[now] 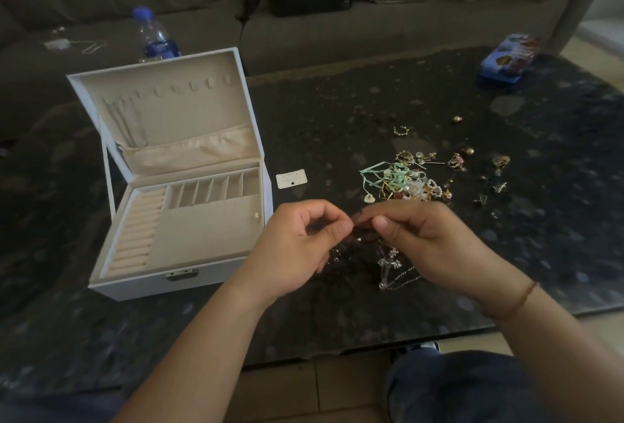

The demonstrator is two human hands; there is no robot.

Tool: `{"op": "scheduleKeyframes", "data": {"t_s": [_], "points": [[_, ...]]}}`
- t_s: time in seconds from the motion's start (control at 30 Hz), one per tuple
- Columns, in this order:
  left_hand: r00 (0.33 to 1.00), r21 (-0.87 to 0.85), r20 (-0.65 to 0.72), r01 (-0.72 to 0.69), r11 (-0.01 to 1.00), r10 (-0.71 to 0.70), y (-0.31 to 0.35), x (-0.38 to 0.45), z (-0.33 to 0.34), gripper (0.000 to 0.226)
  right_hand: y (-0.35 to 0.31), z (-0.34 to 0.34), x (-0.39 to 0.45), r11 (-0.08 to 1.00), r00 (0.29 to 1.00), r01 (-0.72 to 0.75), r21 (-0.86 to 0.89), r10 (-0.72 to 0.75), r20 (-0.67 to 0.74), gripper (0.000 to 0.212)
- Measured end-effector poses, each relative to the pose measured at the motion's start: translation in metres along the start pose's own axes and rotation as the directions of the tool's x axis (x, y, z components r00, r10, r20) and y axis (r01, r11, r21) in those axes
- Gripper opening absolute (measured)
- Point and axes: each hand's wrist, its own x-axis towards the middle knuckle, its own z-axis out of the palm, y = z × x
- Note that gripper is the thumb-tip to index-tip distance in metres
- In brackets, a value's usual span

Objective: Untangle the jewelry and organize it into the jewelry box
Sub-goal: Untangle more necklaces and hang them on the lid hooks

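The white jewelry box (pixel 175 264) stood open on the dark tabletop (pixel 337 101). Beside it, the left hand (pixel 300 243) and right hand (pixel 415 240) pinched a thin tangled chain (pixel 391 264); the jewelry pile (pixel 408 179) lay just beyond.

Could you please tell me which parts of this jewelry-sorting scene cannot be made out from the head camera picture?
- Head view: what the left hand and right hand pinch is dark against the dark table.
- Head view: the tangled pile is too small to separate pieces.
- Head view: the white card has unreadable print.
- Head view: the jewelry box front wall hides any lower layer.
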Motion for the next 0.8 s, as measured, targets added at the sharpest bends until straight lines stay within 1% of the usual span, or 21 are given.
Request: {"op": "scheduleKeyframes", "data": {"t_s": [0.07,0.1,0.13,0.2,0.23,0.27,0.37,0.43,0.47,0.5,0.53,0.57,0.6,0.63,0.7,0.73,0.8], "points": [[0.999,-0.049,-0.035,0.027,0.998,-0.028,-0.001,0.000,0.001,0.012,-0.002,-0.001,0.001,0.997,0.990,0.047,-0.065,-0.056,-0.130,0.019],[0.998,-0.081,-0.053,0.042,0.996,-0.047,-0.002,0.000,0.002,0.013,-0.002,-0.002,0.002,0.997,0.982,0.060,-0.051,-0.068,-0.176,0.016],[0.996,-0.107,-0.070,0.055,0.993,-0.063,-0.003,0.000,0.002,0.013,-0.004,-0.003,0.002,0.999,0.978,0.051,0.006,-0.049,-0.203,0.014],[0.992,-0.114,-0.104,0.063,0.992,-0.075,-0.006,0.001,0.003,0.013,-0.010,-0.006,0.001,0.985,0.976,0.023,0.173,0.015,-0.215,0.013],[0.991,-0.100,-0.116,0.062,0.993,-0.073,-0.006,0.001,0.003,0.013,-0.014,-0.006,0.000,0.973,0.977,0.019,0.229,0.031,-0.212,0.015],[0.990,-0.087,-0.120,0.061,0.994,-0.071,-0.006,0.001,0.004,0.013,-0.016,-0.006,0.000,0.969,0.977,0.012,0.245,0.041,-0.211,0.016],[0.992,-0.083,-0.096,0.071,0.994,-0.079,-0.003,-0.003,0.006,0.015,-0.015,0.000,0.001,0.976,0.952,-0.046,0.213,0.108,-0.287,0.008],[0.993,-0.130,-0.063,0.087,0.988,-0.096,0.002,-0.007,0.008,0.017,-0.010,0.004,0.002,0.986,0.904,-0.089,0.141,0.140,-0.405,0.013],[0.993,-0.159,-0.049,0.097,0.982,-0.106,0.004,-0.009,0.010,0.018,-0.010,0.005,0.002,0.995,0.879,-0.080,0.055,0.097,-0.467,0.015],[0.992,-0.193,-0.040,0.108,0.975,-0.117,0.006,-0.011,0.011,0.019,-0.011,0.006,0.002,0.998,0.861,-0.040,-0.042,0.013,-0.508,0.014],[0.991,-0.232,-0.036,0.118,0.966,-0.130,0.009,-0.012,0.012,0.019,-0.014,0.006,0.000,0.992,0.851,0.035,-0.124,-0.095,-0.517,0.010],[0.989,-0.272,-0.032,0.127,0.954,-0.141,0.011,-0.014,0.013,0.020,-0.017,0.007,-0.003,0.978,0.848,0.120,-0.171,-0.190,-0.494,0.006],[0.989,-0.306,-0.029,0.133,0.943,-0.148,0.014,-0.015,0.015,0.020,-0.021,0.008,-0.007,0.965,0.854,0.185,-0.185,-0.251,-0.455,0.008],[0.989,-0.326,-0.026,0.131,0.936,-0.147,0.016,-0.015,0.016,0.021,-0.024,0.009,-0.009,0.957,0.868,0.221,-0.190,-0.282,-0.410,0.014],[0.991,-0.335,-0.032,0.114,0.935,-0.133,0.018,-0.016,0.018,0.021,-0.028,0.013,-0.011,0.932,0.880,0.240,-0.271,-0.326,-0.344,0.021],[0.991,-0.332,-0.040,0.104,0.937,-0.124,0.018,-0.016,0.018,0.020,-0.027,0.015,-0.011,0.918,0.879,0.241,-0.315,-0.344,-0.330,0.020],[0.993,-0.308,-0.058,0.080,0.948,-0.103,0.018,-0.016,0.018,0.019,-0.026,0.017,-0.009,0.925,0.878,0.219,-0.310,-0.325,-0.352,0.016]]}}
